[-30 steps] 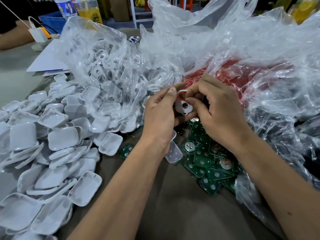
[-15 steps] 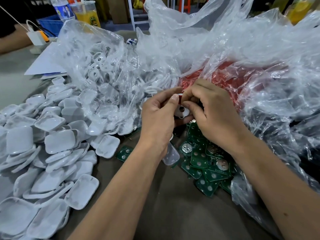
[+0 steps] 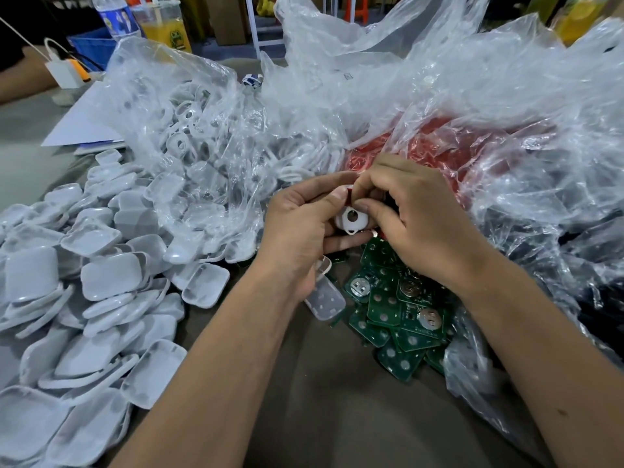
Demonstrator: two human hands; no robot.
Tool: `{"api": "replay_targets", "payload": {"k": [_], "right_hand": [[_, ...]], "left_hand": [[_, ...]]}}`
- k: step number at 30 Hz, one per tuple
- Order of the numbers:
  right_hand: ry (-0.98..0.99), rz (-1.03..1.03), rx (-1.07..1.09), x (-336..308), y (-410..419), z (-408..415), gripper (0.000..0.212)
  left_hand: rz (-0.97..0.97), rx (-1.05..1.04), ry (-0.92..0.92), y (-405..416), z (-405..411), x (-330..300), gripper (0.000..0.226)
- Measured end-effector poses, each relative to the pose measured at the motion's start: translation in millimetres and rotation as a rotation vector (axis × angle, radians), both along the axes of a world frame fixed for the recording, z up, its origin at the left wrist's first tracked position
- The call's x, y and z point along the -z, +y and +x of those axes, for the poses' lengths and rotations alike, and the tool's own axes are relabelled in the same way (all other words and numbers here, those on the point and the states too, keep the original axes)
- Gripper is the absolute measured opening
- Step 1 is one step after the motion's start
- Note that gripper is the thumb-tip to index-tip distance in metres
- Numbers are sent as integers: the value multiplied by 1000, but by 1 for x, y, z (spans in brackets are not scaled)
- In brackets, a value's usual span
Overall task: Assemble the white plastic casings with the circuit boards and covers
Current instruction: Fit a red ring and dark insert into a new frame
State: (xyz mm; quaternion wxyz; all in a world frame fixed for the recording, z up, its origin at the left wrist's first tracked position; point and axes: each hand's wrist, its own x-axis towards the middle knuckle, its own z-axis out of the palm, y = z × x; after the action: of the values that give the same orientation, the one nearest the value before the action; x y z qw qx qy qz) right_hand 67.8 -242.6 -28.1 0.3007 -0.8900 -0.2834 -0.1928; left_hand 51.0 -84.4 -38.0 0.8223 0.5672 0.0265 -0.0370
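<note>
A head-worn camera looks down along two bare forearms that reach forward from the near edge of a grey-brown table [image 3: 331, 410].

The work looks barely begun, judging by the stock. Along the table's near left edge lies a large heap of loose white tray-shaped covers [image 3: 84, 298], none visibly fitted to anything. Near the middle, just right of the left wrist, a pile of green circuit boards [image 3: 401, 309] with round silver battery clips spills from a clear bag, and one clear plastic shell [image 3: 326, 297] lies against the pile's left side. No finished unit can be picked out on the table.

Just beyond the boards, both hands meet over one part. The left hand [image 3: 300, 231] is curled, thumb on top and fingers underneath, gripping a small white casing [image 3: 351, 220] with a round hole in its face. The right hand [image 3: 415, 214] is also curled; its thumb and fingertips pinch at the casing's top edge, where a small red piece [image 3: 348, 194] shows. Whether that piece is already seated I cannot tell.

Farther back, a clear bag holds more white casings [image 3: 189, 143] toward the left, and crumpled plastic covers a bag of red parts [image 3: 435, 146] on the right. At the far left corner sit papers [image 3: 84, 130], a water bottle [image 3: 116, 16] and a cup of orange drink [image 3: 165, 27].
</note>
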Motion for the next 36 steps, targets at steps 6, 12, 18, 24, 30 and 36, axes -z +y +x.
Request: {"api": "replay_targets", "payload": {"k": [6,12,18,24,30,36], "right_hand": [[28,-12,14,-4,1,-3,3],[49,-15,-12,-3,0,-4,5],[72,-50,-24,-4,-1,-5,7],[57,-130,-36,-7,-2,-7,8],[51,34,23,-7,-3,-7,5],[301,475,176,1,-3,-2,7]], "left_hand": [[11,1,6,-1,-3,-2,18],[8,55,16,8,-2,0,17],[43,67,36,6,-4,-3,17],[61,80,40,5,-4,-3,16],[2,42,18,4,-2,-2,17],[-127,-59,-31,0,0,-3,22]]}}
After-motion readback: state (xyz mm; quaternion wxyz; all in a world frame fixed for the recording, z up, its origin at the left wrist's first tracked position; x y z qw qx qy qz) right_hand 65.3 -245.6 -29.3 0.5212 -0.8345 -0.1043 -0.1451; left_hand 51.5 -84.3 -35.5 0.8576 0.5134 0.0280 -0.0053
